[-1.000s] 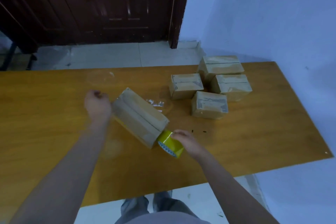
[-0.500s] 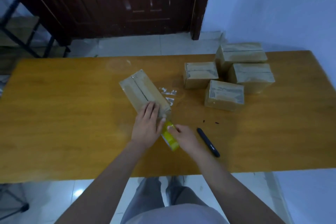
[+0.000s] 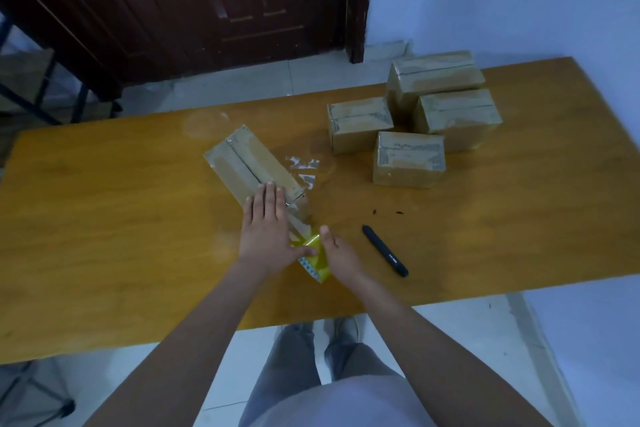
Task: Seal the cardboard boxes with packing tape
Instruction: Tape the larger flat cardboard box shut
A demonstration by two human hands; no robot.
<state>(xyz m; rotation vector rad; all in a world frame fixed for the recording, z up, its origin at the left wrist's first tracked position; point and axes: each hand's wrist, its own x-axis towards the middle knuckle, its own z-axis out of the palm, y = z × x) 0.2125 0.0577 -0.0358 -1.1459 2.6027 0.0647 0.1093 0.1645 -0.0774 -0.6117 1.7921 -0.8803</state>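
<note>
Since half a second ago, little has shifted: the left hand (image 3: pixel 265 229) still lies flat on the near end of the long box (image 3: pixel 247 161), fingers straight and pressing down, and the right hand (image 3: pixel 341 255) still holds the yellow tape roll (image 3: pixel 313 262) at that same end, fingers curled round it. A strip of tape runs from the roll up onto the box, just beside the left hand's fingers. The box lies at a slant on the tabletop (image 3: pixel 104 218), its centre seam showing. Right of the box, a black pen (image 3: pixel 385 251) lies near the right hand. Beyond the pen, well apart from the box, four smaller boxes (image 3: pixel 408 158) stand clustered, with tape on their tops. Scraps of clear tape (image 3: pixel 304 168) lie just beside the box.
</note>
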